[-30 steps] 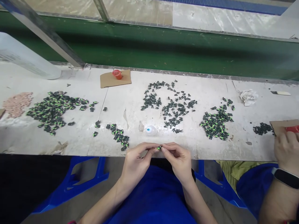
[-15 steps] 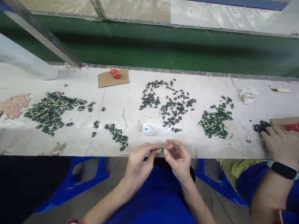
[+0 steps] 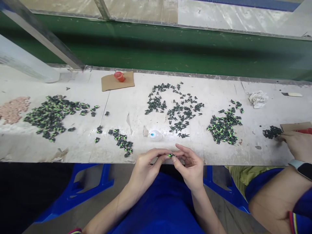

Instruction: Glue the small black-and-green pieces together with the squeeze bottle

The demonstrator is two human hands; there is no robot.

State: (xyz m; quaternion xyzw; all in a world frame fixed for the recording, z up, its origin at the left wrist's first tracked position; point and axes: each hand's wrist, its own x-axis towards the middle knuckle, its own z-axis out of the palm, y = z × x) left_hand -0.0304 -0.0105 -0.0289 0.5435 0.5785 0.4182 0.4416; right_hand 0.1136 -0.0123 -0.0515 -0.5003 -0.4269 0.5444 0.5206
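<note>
Between my two hands, just over the table's front edge, is a small black-and-green part (image 3: 171,155). My left hand (image 3: 148,167) pinches its left side between thumb and fingertips. My right hand (image 3: 188,165) grips the other side with thumb and forefinger, the remaining fingers loosely curled. The part is too small for me to tell its exact kind. Beyond my hands lies a small white bottle (image 3: 156,135) with a blue tip. To the left of my hands is a short row of black-and-green parts (image 3: 122,140); farther off are scattered small black pieces (image 3: 180,112).
Larger piles of black-and-green parts lie left (image 3: 52,113) and right (image 3: 224,126). Pinkish pieces (image 3: 14,110) are at far left. A red cup (image 3: 119,76) stands on cardboard (image 3: 107,84). At right, a co-worker's hand (image 3: 298,144) is near a dark pile (image 3: 272,132) and crumpled tissue (image 3: 258,98).
My hands, still holding the small part, have shifted slightly to the right. The co-worker's hand has drawn back to the right from the dark pile.
</note>
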